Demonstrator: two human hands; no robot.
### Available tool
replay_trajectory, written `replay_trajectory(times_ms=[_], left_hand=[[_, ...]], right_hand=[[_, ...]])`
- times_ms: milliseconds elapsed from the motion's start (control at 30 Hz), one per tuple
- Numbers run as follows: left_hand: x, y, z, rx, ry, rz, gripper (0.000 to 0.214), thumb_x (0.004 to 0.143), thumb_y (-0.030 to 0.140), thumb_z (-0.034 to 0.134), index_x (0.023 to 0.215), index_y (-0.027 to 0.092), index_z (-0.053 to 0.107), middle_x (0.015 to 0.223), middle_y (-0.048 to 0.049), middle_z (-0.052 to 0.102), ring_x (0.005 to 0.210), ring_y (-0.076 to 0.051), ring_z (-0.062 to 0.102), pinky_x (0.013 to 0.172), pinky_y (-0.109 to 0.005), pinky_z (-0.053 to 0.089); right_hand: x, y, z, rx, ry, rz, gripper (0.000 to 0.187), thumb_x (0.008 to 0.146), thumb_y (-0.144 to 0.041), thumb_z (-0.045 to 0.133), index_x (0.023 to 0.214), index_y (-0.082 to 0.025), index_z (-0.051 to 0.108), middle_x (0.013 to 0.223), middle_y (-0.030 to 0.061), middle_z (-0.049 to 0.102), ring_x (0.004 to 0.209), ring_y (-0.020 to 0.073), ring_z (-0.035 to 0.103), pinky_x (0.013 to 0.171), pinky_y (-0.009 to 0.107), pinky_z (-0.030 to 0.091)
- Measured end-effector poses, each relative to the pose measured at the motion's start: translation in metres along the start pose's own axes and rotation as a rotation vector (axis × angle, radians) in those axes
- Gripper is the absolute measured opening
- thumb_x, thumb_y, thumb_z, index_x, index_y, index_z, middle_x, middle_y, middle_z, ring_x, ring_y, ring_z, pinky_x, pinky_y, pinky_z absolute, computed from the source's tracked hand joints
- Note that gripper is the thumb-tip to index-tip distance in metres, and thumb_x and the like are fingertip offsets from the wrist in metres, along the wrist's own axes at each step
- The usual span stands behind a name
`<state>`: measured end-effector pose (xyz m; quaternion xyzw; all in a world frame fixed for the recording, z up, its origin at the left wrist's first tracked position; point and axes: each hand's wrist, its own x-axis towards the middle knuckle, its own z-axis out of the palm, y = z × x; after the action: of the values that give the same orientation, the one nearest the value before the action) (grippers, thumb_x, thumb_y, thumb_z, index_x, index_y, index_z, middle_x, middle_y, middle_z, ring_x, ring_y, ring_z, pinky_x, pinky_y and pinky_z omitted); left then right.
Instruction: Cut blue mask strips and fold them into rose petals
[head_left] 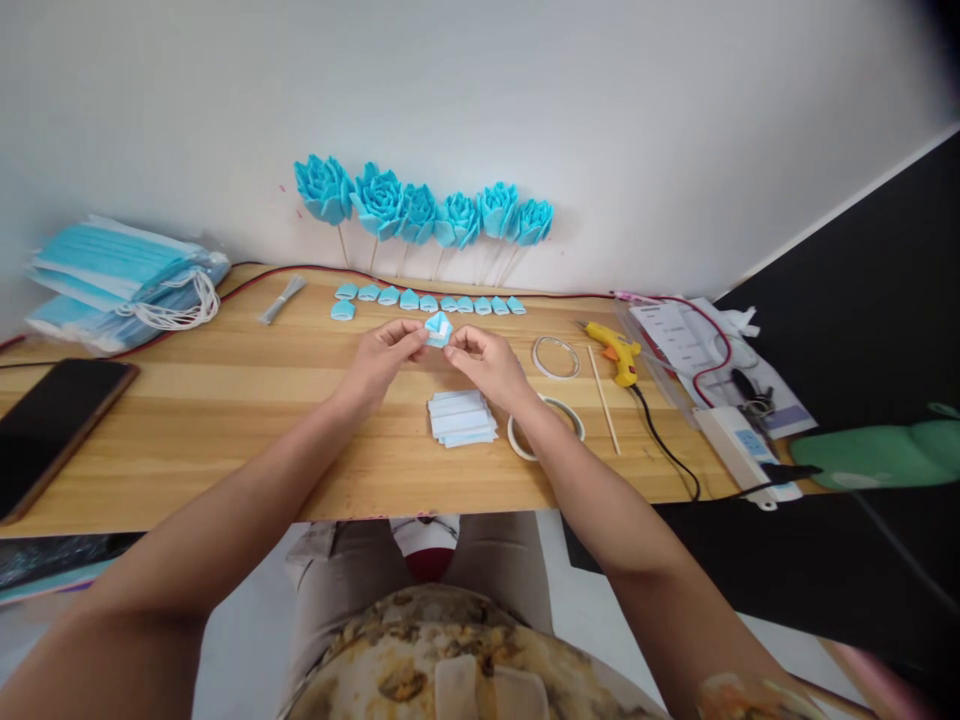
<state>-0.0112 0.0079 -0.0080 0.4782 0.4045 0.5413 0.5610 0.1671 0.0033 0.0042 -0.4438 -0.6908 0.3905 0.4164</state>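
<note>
Between my two hands, above the middle of the table, is a small blue-and-white folded mask-fabric petal (438,327). The fingers of my left hand (385,358) pinch its left side. My right hand (487,362) grips its lower right edge with thumb and forefinger. Just beyond the hands lies a row of similar folded blue petals (409,299), with one more petal (343,310) in front of the row's left end. Nearer to me rests a stack of pale cut fabric pieces (462,418), below the right hand.
Blue flowers on sticks (379,203) lean on the wall. A yellow glue gun (616,352), wooden stick (604,400), tape roll (523,440) and wire ring (556,358) lie right, near a power strip (746,455). Bagged masks (112,270), wires (282,299) and a phone (60,425) are left.
</note>
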Motion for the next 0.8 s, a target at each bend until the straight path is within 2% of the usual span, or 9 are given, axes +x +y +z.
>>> replay_trajectory(times_ms=[233,533,667,800], left_hand=[[-0.0008,0.0014,0.0,0.013,-0.01,-0.006,0.022,0.072,0.038,0.076,0.072,0.018,0.068,0.067,0.001,0.06,0.066,-0.012,0.053,0.069,-0.026,0.042],[0.0008,0.0011,-0.0012,0.063,0.008,0.028,0.023,0.07,0.041,0.078,0.073,0.019,0.069,0.075,0.0,0.064,0.068,-0.012,0.052,0.071,-0.027,0.044],[0.0015,-0.0003,-0.0025,0.075,-0.012,0.013,0.025,0.07,0.042,0.079,0.072,0.019,0.07,0.073,-0.0002,0.064,0.067,-0.012,0.053,0.07,-0.027,0.044],[0.0003,0.0,-0.0017,0.079,-0.074,-0.009,0.027,0.07,0.045,0.079,0.07,0.019,0.069,0.073,-0.0005,0.064,0.069,-0.013,0.054,0.072,-0.027,0.045]], right_hand=[[0.0006,0.0002,0.0,-0.001,0.012,0.013,0.018,0.081,-0.036,0.061,0.075,-0.02,0.056,0.075,-0.0016,0.059,0.071,0.0127,0.053,0.072,0.027,0.041],[-0.0008,-0.0004,-0.0012,-0.07,-0.037,0.016,0.018,0.085,-0.036,0.059,0.076,-0.02,0.058,0.076,-0.0013,0.061,0.072,0.0137,0.055,0.073,0.027,0.042],[0.0018,0.0027,-0.0042,0.039,-0.02,-0.02,0.023,0.092,-0.039,0.051,0.093,-0.021,0.066,0.088,0.001,0.068,0.083,0.0154,0.061,0.081,0.029,0.046],[0.003,0.0027,-0.0062,0.126,0.035,-0.051,0.025,0.091,-0.037,0.054,0.109,-0.024,0.067,0.099,0.0017,0.068,0.089,0.0158,0.062,0.087,0.031,0.048]])
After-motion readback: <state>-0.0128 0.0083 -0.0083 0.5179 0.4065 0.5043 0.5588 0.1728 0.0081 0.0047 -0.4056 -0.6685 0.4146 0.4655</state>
